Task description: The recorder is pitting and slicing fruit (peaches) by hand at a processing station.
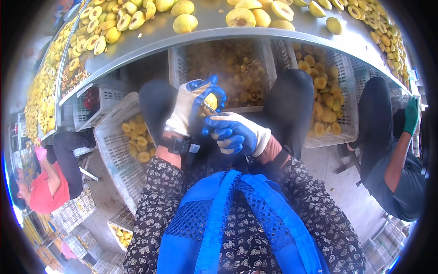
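Observation:
My left hand (195,101), in a white glove with a blue coated palm, is closed around a yellow stone fruit half (211,100). A small metal hand tool (209,108) sits in my right hand (236,133), which wears a matching glove. The tool's tip meets the fruit; the fingers hide much of its shaft and handle. Both hands are close together above my lap. Below and beyond them stands a plastic crate (176,65) of fruit pieces and pits, somewhat hazy in view.
Halved yellow fruit (240,17) lies on a metal table (208,31) with a raised edge. Crates of fruit halves stand left (116,150) and right (354,120) of my knees. Co-workers sit at the left (51,185) and right (393,178).

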`<state>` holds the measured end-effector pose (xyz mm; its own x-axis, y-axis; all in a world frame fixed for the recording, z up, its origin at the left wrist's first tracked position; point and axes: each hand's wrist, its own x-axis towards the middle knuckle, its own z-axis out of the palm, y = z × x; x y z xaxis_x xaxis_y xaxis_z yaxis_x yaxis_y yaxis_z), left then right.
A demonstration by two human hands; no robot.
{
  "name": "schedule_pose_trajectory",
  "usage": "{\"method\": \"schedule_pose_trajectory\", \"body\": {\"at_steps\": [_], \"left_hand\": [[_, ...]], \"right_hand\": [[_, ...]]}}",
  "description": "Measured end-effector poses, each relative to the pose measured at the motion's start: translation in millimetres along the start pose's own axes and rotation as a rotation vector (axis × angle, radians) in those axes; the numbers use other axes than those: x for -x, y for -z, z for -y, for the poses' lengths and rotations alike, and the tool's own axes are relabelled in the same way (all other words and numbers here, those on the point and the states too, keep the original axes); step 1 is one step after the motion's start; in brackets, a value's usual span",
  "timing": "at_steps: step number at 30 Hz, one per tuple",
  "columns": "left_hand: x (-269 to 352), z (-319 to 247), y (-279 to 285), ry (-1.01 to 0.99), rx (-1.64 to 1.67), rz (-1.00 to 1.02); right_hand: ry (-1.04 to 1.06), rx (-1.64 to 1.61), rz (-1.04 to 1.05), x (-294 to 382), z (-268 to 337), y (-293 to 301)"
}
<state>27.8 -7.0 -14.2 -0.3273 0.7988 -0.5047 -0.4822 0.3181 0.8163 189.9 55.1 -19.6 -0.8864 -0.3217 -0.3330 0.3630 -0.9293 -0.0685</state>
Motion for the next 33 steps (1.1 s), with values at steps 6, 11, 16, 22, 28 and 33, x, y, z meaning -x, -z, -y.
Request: {"method": "schedule_pose_trajectory", "body": {"at_steps": [6, 11, 16, 22, 28, 33], "left_hand": [[-10, -10, -7, -0.386, -0.157, -0.070], [-19, -12, -5, -0.561, -0.226, -0.174], [-24, -19, -4, -0.655, -0.292, -0.301], [-28, -37, -16, -0.462, -0.003, -0.495], [13, -75, 63, -0.746, 0.144, -0.582], [89, -51, 164, -0.708, -0.228, -0.858]], "right_hand": [[0.152, -0.335, 0.338, -13, 0, 9], [0.132, -0.400, 0.566, -30, 7, 9], [0.166, -0.429, 0.555, -30, 11, -10], [0.242, -0.435, 0.496, -30, 12, -14], [0.331, -0.007, 0.225, 0, 23, -29], [0.622, 1.029, -0.535, -10, 39, -36]]}}
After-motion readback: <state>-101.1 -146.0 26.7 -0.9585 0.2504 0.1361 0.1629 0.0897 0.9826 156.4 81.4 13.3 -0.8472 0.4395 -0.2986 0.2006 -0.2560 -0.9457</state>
